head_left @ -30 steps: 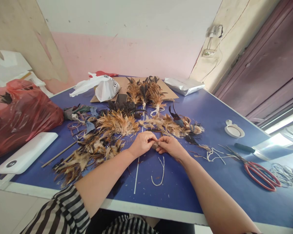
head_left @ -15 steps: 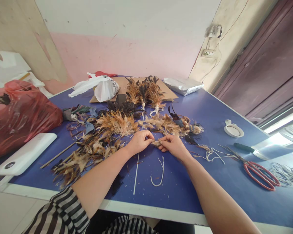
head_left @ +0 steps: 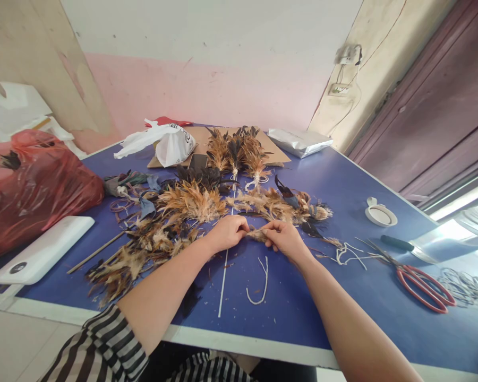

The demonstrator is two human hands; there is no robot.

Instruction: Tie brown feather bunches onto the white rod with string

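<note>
Between my hands, just above the blue table, is a small brown feather [head_left: 256, 234]. My left hand [head_left: 228, 233] pinches its left end with thumb and forefinger closed. The fingers of my right hand [head_left: 282, 239] are closed on its right, fluffier end. Loose tan and brown feathers [head_left: 276, 204] lie just beyond my hands. A heap of brown, black and cream feathers [head_left: 151, 239] spreads out left of my left hand. Below my hands a bent piece of white string [head_left: 265, 284] lies on the tabletop. My fingers partly hide the held feather.
Red-handled scissors [head_left: 424, 286], white string [head_left: 352, 253] and a roll of tape [head_left: 381, 215] lie to the right. Tied feather bundles [head_left: 237, 151] rest on cardboard at the back. At left are a red plastic bag [head_left: 51, 185] and a white power bank [head_left: 43, 249].
My hands have drawn slightly apart, the left one a little leftward, and more of the feather shows between them. The things on the table have stayed in place.
</note>
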